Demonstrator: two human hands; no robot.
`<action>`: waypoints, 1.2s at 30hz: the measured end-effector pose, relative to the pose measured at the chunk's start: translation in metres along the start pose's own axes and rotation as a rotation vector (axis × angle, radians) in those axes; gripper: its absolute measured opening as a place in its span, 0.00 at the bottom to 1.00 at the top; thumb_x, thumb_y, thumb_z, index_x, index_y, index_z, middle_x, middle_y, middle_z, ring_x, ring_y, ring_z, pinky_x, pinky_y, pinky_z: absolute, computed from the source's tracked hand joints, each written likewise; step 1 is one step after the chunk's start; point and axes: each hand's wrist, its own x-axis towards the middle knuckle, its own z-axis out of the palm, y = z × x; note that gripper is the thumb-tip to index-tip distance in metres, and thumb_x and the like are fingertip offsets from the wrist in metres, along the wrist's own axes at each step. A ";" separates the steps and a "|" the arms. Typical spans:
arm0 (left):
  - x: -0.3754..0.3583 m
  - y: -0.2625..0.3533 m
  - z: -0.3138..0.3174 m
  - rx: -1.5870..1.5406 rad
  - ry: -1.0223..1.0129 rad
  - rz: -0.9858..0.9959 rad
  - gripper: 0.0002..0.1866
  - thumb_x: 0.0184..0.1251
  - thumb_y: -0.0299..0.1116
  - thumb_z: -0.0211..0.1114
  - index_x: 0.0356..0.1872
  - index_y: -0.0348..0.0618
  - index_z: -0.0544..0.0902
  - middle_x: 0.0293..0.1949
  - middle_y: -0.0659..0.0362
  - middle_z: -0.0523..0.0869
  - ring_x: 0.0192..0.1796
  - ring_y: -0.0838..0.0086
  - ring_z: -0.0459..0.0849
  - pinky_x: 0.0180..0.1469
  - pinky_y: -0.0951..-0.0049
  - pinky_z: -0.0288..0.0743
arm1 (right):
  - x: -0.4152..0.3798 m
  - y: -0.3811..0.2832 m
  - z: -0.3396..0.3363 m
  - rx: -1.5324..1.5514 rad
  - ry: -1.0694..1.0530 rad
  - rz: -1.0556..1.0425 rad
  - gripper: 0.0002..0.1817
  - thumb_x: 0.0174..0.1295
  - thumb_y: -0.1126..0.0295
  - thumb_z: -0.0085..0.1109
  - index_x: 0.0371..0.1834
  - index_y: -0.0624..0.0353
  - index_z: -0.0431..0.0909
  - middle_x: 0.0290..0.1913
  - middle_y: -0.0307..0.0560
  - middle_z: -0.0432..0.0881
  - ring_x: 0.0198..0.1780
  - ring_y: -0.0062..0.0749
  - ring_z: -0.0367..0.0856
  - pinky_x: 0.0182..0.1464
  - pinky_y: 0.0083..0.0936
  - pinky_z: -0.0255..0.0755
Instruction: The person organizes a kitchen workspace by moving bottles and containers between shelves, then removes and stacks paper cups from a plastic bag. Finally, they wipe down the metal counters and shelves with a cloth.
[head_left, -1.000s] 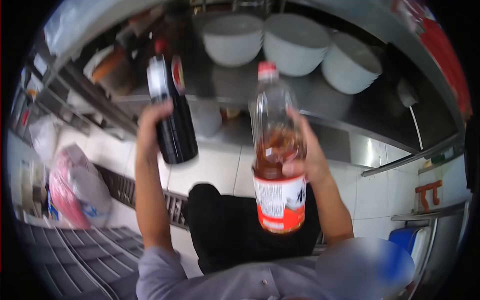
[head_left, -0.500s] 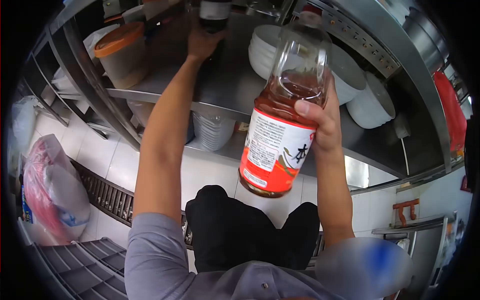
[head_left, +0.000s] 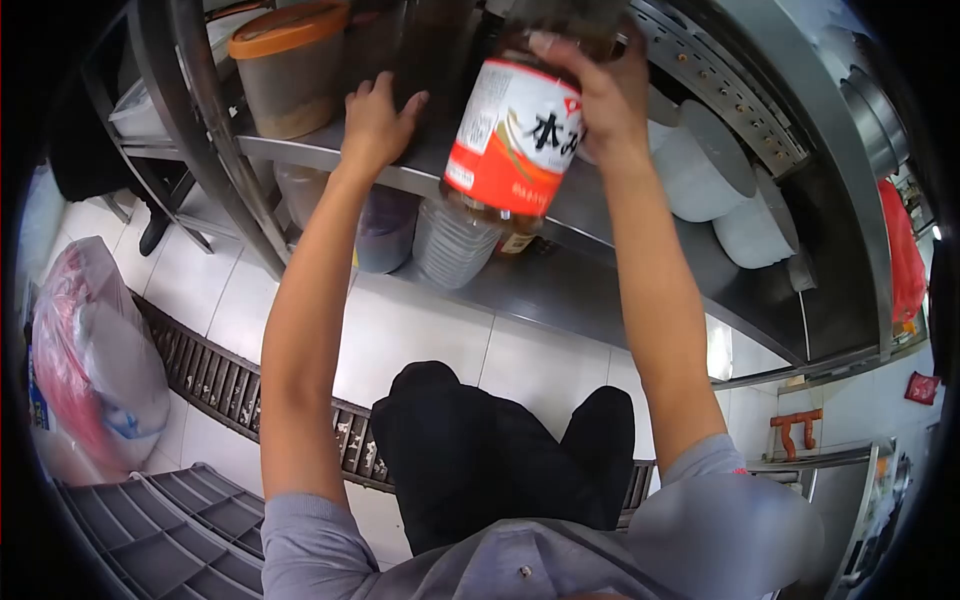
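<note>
The right hand's fingers were clamped on the labelled bottle over the desk's near edge; the left hand's fingers were apart, right of the orange-lidded tub.

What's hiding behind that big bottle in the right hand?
A stack of clear tubs peeks out below the bottle, and a metal shelf shows beside it. Whatever is straight behind the label is covered.

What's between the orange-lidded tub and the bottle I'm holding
In the head view, your open left hand is between the orange-lidded tub and labelled bottle, over the steel shelf; dark shapes behind are unclear.
</note>
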 end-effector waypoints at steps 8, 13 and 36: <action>-0.003 0.011 -0.001 -0.013 0.117 -0.106 0.27 0.64 0.43 0.65 0.56 0.32 0.74 0.49 0.38 0.81 0.53 0.41 0.76 0.57 0.51 0.71 | 0.026 0.043 0.024 -0.434 0.314 -0.379 0.55 0.39 0.66 0.80 0.70 0.67 0.55 0.57 0.63 0.76 0.58 0.50 0.77 0.61 0.35 0.70; -0.012 0.016 -0.007 0.004 0.101 -0.150 0.26 0.64 0.42 0.64 0.56 0.31 0.73 0.49 0.39 0.81 0.55 0.42 0.74 0.58 0.51 0.69 | 0.043 0.077 0.036 -0.761 0.528 -0.560 0.57 0.39 0.60 0.80 0.71 0.66 0.54 0.63 0.68 0.69 0.65 0.56 0.69 0.66 0.41 0.65; -0.008 0.022 -0.008 0.043 0.097 -0.193 0.24 0.57 0.41 0.68 0.49 0.35 0.76 0.46 0.43 0.79 0.53 0.50 0.75 0.56 0.55 0.69 | 0.174 0.195 0.011 -0.585 0.373 -0.599 0.65 0.37 0.61 0.82 0.73 0.71 0.44 0.63 0.66 0.66 0.63 0.54 0.70 0.65 0.43 0.66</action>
